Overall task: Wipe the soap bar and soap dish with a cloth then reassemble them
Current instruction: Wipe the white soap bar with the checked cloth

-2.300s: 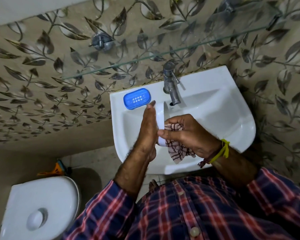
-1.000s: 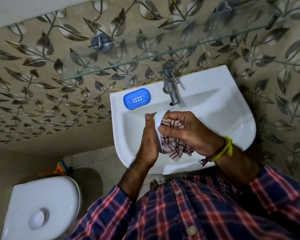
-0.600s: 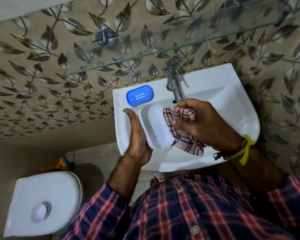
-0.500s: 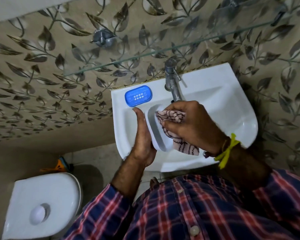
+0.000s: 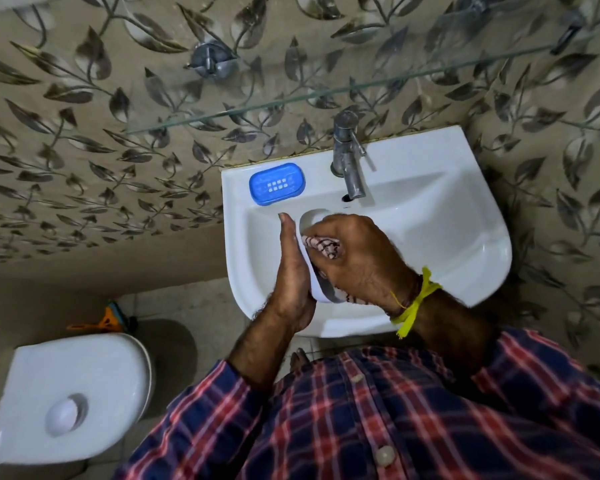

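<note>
Over the white sink (image 5: pixel 471 216) I hold a white soap dish shell (image 5: pixel 313 216) on its edge. My left hand (image 5: pixel 291 271) lies flat against its back, fingers straight. My right hand (image 5: pixel 357 261) grips a checked cloth (image 5: pixel 323 245) and presses it into the hollow of the shell. The blue perforated insert of the soap dish (image 5: pixel 277 184) lies on the sink's back left ledge. No soap bar is in sight.
A chrome tap (image 5: pixel 349 161) stands on the back ledge just beyond my hands. A glass shelf (image 5: pixel 326 93) crosses the leaf-patterned wall above. A white toilet with its lid down (image 5: pixel 70 393) is at lower left, with an orange tool (image 5: pixel 108 318) on the floor behind it.
The shell has turned from facing up to standing more on edge. My right hand has pushed the cloth deeper into it, so it covers most of the shell.
</note>
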`<state>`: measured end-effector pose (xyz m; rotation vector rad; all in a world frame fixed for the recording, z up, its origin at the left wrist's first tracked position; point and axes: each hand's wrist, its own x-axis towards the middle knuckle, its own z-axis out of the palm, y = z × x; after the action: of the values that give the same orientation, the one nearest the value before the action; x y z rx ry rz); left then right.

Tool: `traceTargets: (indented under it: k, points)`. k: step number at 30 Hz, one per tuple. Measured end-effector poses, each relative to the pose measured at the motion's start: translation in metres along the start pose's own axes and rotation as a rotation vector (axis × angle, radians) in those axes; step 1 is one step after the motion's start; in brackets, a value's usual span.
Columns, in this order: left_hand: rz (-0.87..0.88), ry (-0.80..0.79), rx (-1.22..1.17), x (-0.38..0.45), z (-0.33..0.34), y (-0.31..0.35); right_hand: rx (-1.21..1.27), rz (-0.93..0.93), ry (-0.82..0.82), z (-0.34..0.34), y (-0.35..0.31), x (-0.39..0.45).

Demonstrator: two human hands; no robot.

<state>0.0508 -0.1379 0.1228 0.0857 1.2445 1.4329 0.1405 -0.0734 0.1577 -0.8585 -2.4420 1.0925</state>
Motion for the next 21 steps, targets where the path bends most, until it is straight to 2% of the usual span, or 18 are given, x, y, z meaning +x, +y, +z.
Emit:
traceTargets:
  k: [2, 3, 6, 10, 13, 17, 21]
  points:
    - [0.016, 0.021, 0.044, -0.001, -0.005, 0.003, -0.035, 0.024, -0.131, 0.000, 0.003, -0.005]
    - [0.029, 0.024, 0.059, 0.000, -0.006, 0.004, -0.047, 0.059, -0.141, 0.002, 0.004, -0.008]
    - [0.063, 0.050, 0.097, 0.004, -0.006, 0.010, -0.011, 0.057, -0.025, 0.006, 0.002, -0.011]
    - [0.076, 0.038, 0.094, 0.005, -0.004, 0.010, -0.080, 0.050, -0.143, 0.005, 0.003, -0.012]
    - [0.068, 0.009, 0.069, 0.004, 0.000, 0.010, -0.054, 0.086, -0.050, 0.002, 0.002, -0.013]
    - [0.057, 0.014, 0.070, 0.005, 0.001, 0.013, -0.177, 0.070, -0.228, -0.002, 0.003, -0.011]
    - [0.088, 0.009, 0.074, 0.008, 0.004, 0.018, -0.235, 0.073, -0.169, -0.008, -0.002, -0.010]
